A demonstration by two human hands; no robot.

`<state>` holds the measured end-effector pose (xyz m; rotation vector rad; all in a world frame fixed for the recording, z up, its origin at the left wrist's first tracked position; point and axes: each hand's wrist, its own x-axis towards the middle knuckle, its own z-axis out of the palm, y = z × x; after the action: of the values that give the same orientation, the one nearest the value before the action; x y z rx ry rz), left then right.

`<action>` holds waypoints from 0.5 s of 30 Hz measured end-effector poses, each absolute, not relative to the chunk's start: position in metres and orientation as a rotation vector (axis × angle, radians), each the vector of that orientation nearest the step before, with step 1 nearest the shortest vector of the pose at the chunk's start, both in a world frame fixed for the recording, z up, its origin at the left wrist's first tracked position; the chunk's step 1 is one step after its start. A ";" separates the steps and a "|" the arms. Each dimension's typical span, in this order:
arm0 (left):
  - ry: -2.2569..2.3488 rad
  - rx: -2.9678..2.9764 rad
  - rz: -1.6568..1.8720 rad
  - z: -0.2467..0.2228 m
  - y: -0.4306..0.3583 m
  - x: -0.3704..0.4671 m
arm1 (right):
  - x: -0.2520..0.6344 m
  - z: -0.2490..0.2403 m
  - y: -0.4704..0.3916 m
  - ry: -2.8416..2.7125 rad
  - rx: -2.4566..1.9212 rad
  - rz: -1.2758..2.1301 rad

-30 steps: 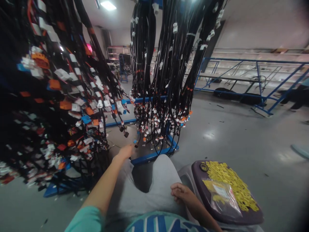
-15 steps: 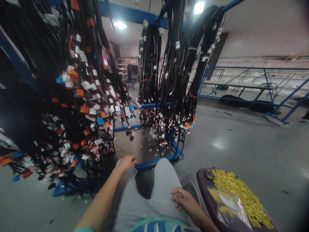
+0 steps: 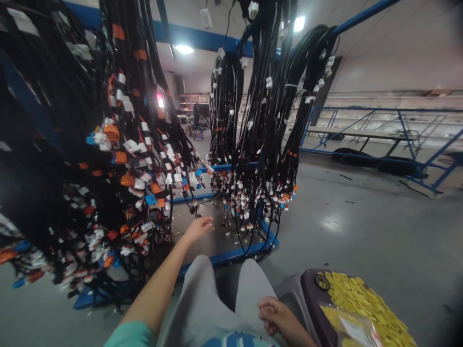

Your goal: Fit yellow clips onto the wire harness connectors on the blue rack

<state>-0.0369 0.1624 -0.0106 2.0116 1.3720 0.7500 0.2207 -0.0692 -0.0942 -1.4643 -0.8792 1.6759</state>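
Note:
My left hand (image 3: pixel 198 228) reaches forward over the floor, just below the connector ends of the hanging wire harnesses (image 3: pixel 159 159). Its fingers stretch out to the right, and no held thing shows in them. The closest harness tips dangle just above it, apart from the fingers as far as I can see. By my right thigh, my right hand (image 3: pixel 277 315) is closed with curled fingers; whatever may lie inside is hidden. Beside it stands a dark container (image 3: pixel 311 294) whose top carries many flat yellow pieces (image 3: pixel 361 299) and a clear plastic bag (image 3: pixel 352 327) with a white label.
A blue metal rack (image 3: pixel 231 255) carries thick bundles of black harnesses (image 3: pixel 260 120) with white, orange and blue connectors. Small scraps lie on the grey floor (image 3: pixel 325 207) around its base. Farther right stands a blue frame (image 3: pixel 401 125) with a long shelf.
My left hand has lifted away from my knee and moved forward toward the harness ends. My right hand stays by my thigh. The head view has tilted up slightly.

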 end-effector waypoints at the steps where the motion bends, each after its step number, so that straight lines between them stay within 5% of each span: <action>1: 1.352 1.978 0.797 -0.008 0.173 -0.034 | 0.221 -0.099 -0.063 -0.890 -1.481 1.682; 15: 1.045 1.748 1.223 0.076 0.361 0.077 | 0.235 -0.100 0.088 -1.028 -1.351 1.680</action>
<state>0.0773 0.3612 0.0758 1.7480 1.0447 1.2226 0.2352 0.0876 -0.1001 -1.3509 -1.0277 1.6802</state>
